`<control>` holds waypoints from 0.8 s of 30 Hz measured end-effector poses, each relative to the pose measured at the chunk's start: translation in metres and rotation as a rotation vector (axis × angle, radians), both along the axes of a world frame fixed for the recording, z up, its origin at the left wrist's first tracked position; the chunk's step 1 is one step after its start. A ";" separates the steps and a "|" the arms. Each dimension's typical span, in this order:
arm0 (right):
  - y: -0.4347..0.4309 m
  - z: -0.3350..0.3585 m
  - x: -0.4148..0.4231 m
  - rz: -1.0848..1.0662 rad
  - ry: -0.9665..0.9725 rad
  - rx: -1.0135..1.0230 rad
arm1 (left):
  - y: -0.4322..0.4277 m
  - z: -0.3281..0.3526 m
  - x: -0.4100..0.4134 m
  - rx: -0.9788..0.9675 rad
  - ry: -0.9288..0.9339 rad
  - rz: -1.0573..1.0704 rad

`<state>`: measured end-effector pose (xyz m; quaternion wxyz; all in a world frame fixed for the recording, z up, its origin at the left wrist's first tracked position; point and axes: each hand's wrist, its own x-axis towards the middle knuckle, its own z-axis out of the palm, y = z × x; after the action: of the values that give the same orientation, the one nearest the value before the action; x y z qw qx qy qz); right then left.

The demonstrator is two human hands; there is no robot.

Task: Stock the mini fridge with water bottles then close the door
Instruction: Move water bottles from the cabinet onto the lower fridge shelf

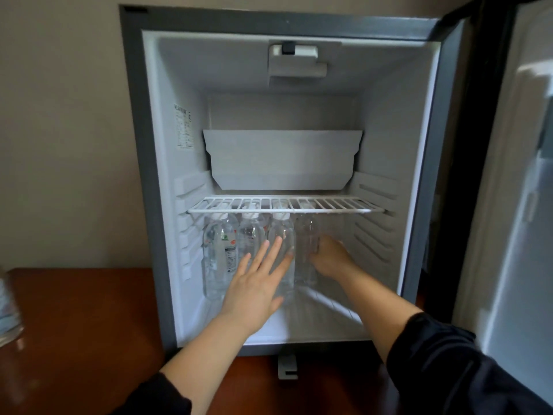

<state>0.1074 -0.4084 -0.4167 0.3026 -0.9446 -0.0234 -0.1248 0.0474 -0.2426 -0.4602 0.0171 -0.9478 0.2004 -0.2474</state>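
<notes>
Inside, the right hand (330, 259) grips an upright bottle (305, 235).

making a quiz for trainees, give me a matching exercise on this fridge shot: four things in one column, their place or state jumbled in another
Column one:
1 left hand
2 right hand
3 fridge door
4 wire shelf

Column two:
a swung open on the right
b just above the bottle caps
c fingers curled round a clear bottle
d fingers straight, over the front bottles

Pairs: 1-d, 2-c, 3-a, 4-b
</notes>
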 end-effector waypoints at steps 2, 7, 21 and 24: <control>0.003 0.005 -0.013 0.029 0.014 -0.058 | 0.003 0.002 -0.010 -0.011 0.089 -0.004; 0.018 0.020 -0.048 0.124 0.065 -0.108 | 0.017 0.024 -0.047 -0.085 0.203 -0.017; 0.125 0.040 -0.140 0.651 0.175 -0.270 | 0.140 0.041 -0.142 -0.332 0.500 0.200; 0.160 0.039 -0.148 0.742 0.162 -0.306 | 0.175 0.037 -0.159 -0.358 0.520 0.283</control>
<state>-0.0404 -0.2488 -0.3779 0.1839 -0.9130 -0.3570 0.0724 -0.1119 -0.0674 -0.4227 -0.1671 -0.9855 0.0181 -0.0238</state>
